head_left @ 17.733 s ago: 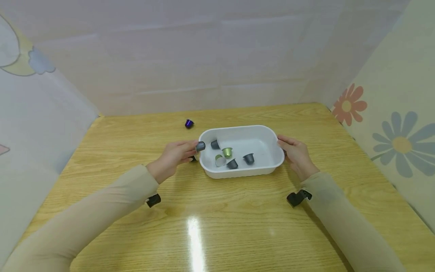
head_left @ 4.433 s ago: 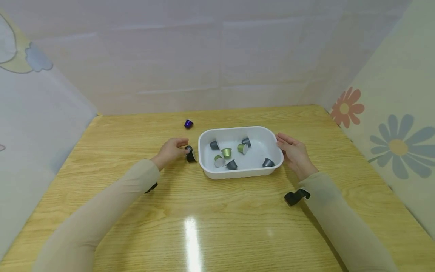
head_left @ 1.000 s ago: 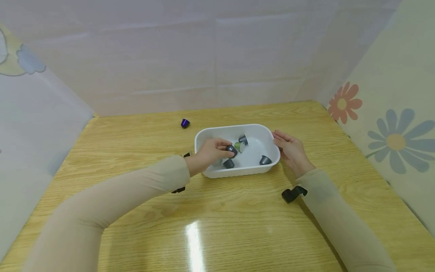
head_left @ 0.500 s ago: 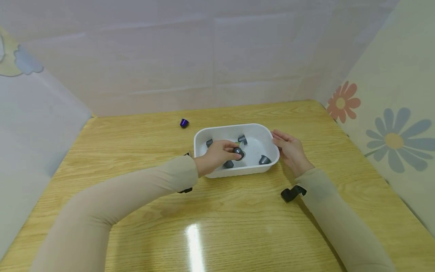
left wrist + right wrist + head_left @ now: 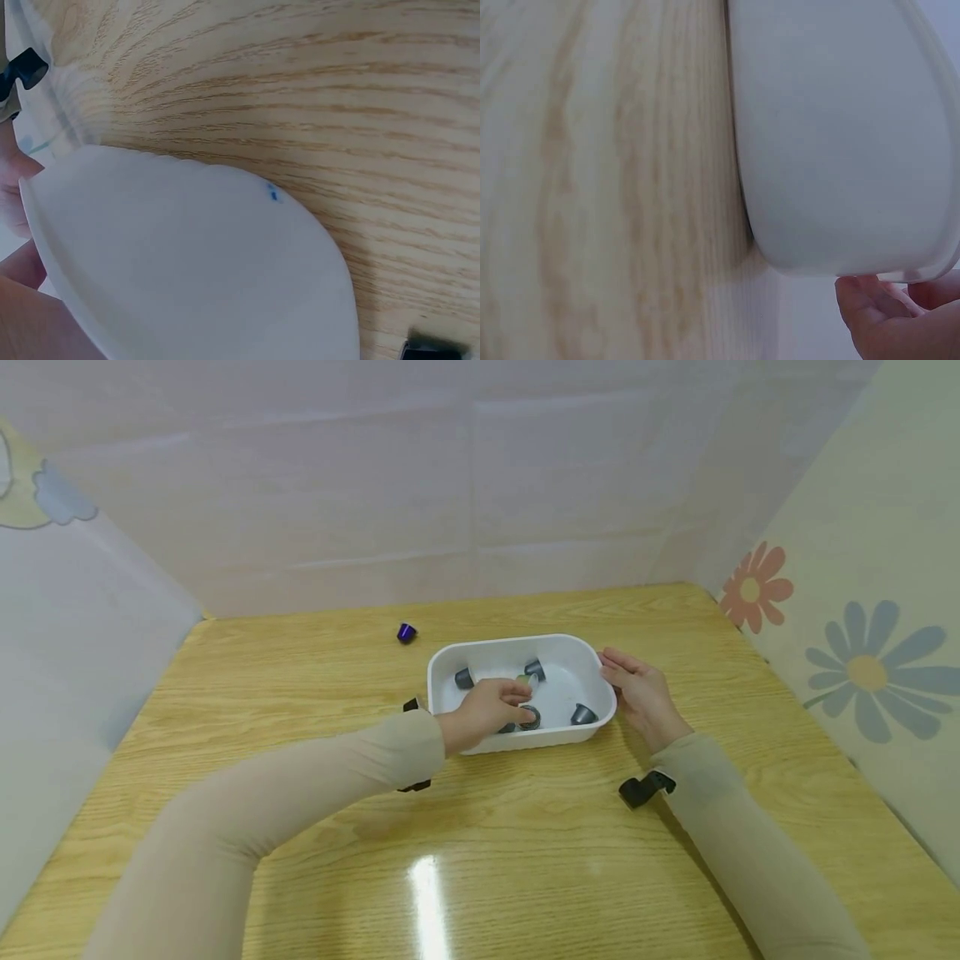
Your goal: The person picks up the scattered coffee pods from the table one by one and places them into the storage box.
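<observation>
In the head view my left hand [image 5: 487, 706] reaches over the white tray [image 5: 566, 732], thumb and fingers spread apart. Just under its thumb a dark coffee capsule [image 5: 532, 722] rests on the tray floor. Other dark capsules lie at the left [image 5: 463, 678], back [image 5: 535, 669] and right [image 5: 583, 714] of the tray. A green capsule [image 5: 523, 679] is partly covered by the fingers, and more of the tray is hidden. My right hand [image 5: 637, 693] holds the tray's right end by the rim, its fingertips [image 5: 850, 289] against the outer side in the right wrist view.
A purple capsule [image 5: 407, 632] lies on the wooden table [image 5: 315, 660] behind the tray's left end. At the bottom right of the left wrist view a shiny dark object [image 5: 431, 351] is cut off by the frame edge. Cloth-covered walls [image 5: 420, 485] close off the table's far side.
My left hand has brought a dark capsule from the table left of the tray, lowered it inside and let go. Earlier, a green and other dark capsules joined the tray. My right hand keeps its place.
</observation>
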Demonstrator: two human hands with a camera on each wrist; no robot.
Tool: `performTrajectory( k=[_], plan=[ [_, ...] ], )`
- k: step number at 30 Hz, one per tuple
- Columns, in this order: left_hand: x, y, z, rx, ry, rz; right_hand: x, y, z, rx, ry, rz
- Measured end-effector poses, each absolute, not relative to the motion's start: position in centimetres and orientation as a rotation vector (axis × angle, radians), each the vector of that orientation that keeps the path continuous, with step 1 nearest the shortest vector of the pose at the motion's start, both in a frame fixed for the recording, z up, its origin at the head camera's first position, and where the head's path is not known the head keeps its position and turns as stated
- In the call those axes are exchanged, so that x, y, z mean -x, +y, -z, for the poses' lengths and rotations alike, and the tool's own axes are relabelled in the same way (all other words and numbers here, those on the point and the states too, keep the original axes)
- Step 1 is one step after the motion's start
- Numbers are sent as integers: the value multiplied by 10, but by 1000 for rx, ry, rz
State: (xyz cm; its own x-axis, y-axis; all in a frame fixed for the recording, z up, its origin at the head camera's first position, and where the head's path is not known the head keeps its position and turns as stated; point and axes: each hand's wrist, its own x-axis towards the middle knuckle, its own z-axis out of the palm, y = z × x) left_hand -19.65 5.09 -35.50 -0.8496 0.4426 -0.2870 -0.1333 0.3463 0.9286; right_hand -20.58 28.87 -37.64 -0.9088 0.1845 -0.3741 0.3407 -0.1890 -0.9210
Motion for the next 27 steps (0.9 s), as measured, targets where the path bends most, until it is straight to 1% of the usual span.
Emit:
performTrajectory(
  k=[7,19,27],
  plan=[
    [199,36,353,-268,2175,-1503,206,289,376,-635,1924,2282],
    [209,-5,337,-155,2134,-1625,207,297,376,-647,1927,2278],
    [213,-35,340,-98,2148,-1745,207,299,375,-645,1902,2299]
  ],
)
